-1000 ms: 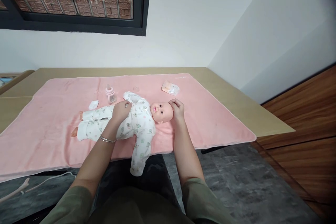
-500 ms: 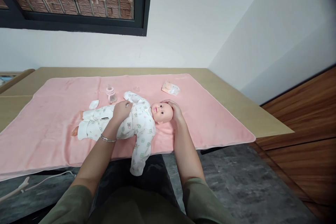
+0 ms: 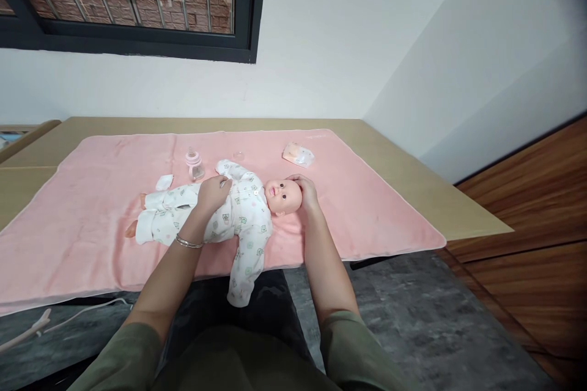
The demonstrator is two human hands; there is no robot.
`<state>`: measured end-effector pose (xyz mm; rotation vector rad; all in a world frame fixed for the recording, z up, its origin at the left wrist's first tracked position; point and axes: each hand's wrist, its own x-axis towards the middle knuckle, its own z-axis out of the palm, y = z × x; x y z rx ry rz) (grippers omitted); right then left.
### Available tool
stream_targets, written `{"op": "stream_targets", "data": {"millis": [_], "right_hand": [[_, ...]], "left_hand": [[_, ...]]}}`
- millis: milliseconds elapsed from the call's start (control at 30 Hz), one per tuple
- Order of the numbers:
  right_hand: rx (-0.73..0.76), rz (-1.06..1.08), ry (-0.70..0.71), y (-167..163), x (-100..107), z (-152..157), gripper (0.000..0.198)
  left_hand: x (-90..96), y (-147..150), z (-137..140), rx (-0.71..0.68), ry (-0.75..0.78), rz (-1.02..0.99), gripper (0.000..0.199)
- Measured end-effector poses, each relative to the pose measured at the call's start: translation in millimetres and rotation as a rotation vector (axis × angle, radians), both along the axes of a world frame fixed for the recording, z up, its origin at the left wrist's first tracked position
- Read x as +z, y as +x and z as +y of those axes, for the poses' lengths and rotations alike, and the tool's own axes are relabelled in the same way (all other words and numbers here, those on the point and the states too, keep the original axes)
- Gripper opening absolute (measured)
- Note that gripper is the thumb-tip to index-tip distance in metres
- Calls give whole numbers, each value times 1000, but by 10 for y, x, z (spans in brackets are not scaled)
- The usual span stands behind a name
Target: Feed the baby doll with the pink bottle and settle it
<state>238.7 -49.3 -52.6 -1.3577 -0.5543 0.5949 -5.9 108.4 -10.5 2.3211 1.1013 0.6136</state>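
A pale wall (image 3: 321,43) rises behind a long wooden desk (image 3: 385,159), most of whose top lies under a pink blanket (image 3: 367,208) with a light border. Brown wood-grain panels (image 3: 527,201) stand to the right, and a dark-framed window (image 3: 245,43) with bars shows brick at the upper left.

A baby doll (image 3: 250,208) in a white patterned outfit lies face up across the blanket, feet to the left, its near sleeve (image 3: 245,272) hanging past the desk's front edge. The right hand (image 3: 307,190) cups the top of the doll's head (image 3: 283,195), resting against it rather than closed around it. The left hand (image 3: 213,192) lies on the doll's middle with fingers curled; whether they grip cloth, I cannot tell.

Beyond the doll sit a soft packet (image 3: 298,154) and, near its legs, a pink-topped bottle (image 3: 194,166). A small white piece (image 3: 164,182) lies just beside the far leg. A silvery bangle (image 3: 188,243) circles the left wrist. Smallest is a clear item (image 3: 238,156) past the far sleeve.
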Motion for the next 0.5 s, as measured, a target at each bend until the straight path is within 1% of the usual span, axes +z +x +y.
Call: {"op": "stream_targets", "data": {"millis": [133, 233, 500], "right_hand": [[-115, -33, -8, 98, -126, 59, 19], [-154, -58, -14, 140, -181, 82, 16], [-249, -131, -7, 162, -196, 70, 12]], "left_hand": [[5, -1, -2, 0, -2, 1, 34], [8, 1, -3, 1, -2, 3, 34], [8, -1, -8, 3, -6, 1, 35]]}}
